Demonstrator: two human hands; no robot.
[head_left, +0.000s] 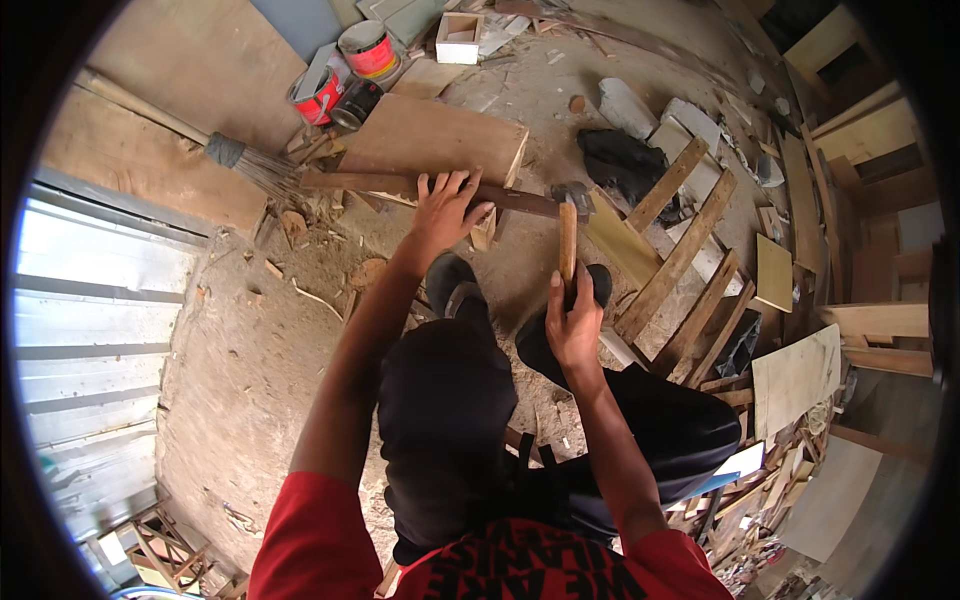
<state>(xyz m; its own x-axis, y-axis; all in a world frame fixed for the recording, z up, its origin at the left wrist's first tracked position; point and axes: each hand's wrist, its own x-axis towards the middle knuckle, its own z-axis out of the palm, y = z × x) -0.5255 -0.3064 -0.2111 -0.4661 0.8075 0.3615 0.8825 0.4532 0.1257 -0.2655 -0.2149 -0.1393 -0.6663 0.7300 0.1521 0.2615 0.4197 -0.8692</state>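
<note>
A long, narrow brown wooden strip (525, 203) lies crosswise in front of me, over a small upright wood block (484, 233). My left hand (448, 208) holds the strip near its middle, fingers over the far edge and thumb on the near side. In my right hand (574, 325) is a hammer (567, 243), gripped low on its wooden handle. The hammer's dark head (572, 194) is at the strip's right end; whether the two touch I cannot tell. A brown wooden board (430, 135) lies just beyond the strip.
Red paint cans (367, 50) and a dark can (356, 103) stand at the far left, near a broom (245, 165). Loose wooden slats (680, 255), a black plastic bag (622, 160) and rubble lie to the right. Corrugated metal (100, 320) bounds the left side.
</note>
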